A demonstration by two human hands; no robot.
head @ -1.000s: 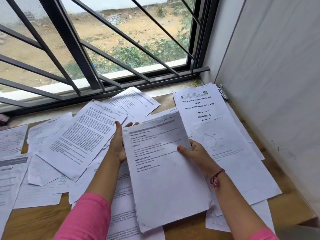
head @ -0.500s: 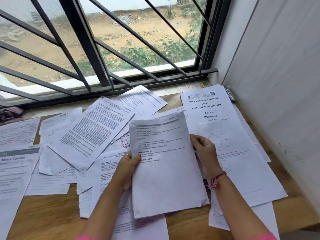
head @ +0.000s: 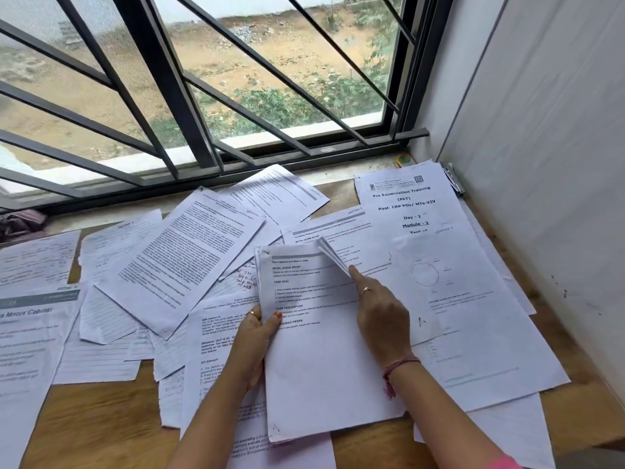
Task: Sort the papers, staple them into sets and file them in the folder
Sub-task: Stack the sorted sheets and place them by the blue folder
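Note:
A stack of printed sheets (head: 314, 367) is held above the wooden table (head: 101, 424), its top page headed with grey bars and short text blocks. My left hand (head: 255, 336) grips the stack's left edge, thumb on the top page. My right hand (head: 378, 313) lies on the stack's right side and its fingers bend the top right corner of several sheets upward. Loose printed papers (head: 189, 258) cover the table around the stack. A sheet titled "Pre Examination Training" (head: 406, 204) lies at the back right. A dark stapler-like object (head: 453, 179) lies against the wall, partly hidden.
A barred window (head: 203, 96) runs along the far edge. A white wall (head: 541, 164) closes off the right side. A small green and orange object (head: 404, 160) sits in the back corner. A dark cloth (head: 20, 223) lies at far left.
The stack has moved a little toward me. My right hand has shifted from gripping its right edge to lifting the top right corner of the sheets. My left hand keeps its grip.

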